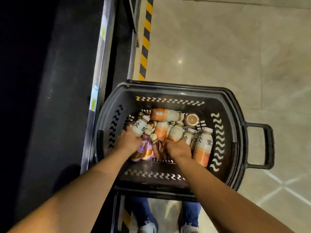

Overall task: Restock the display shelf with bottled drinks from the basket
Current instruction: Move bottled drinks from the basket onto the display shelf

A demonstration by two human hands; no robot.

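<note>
A black plastic basket [168,91] stands in front of me, holding several bottled drinks with white-and-orange labels and a few with purple labels. Both my hands reach down into it. My left hand [128,140] has its fingers curled round a white-labelled bottle [139,127] at the left of the pile. My right hand [178,147] grips an orange-and-white bottle [175,133] near the middle. One orange bottle [164,114] lies crosswise at the far side. Another bottle [202,146] leans against the right wall.
The dark display shelf [67,81] runs along the left, with a metal price rail [101,52] on its edge. Yellow-black hazard tape [145,39] marks the floor beside it. The basket's handle [267,147] sticks out right over beige floor tiles. My feet show below the basket.
</note>
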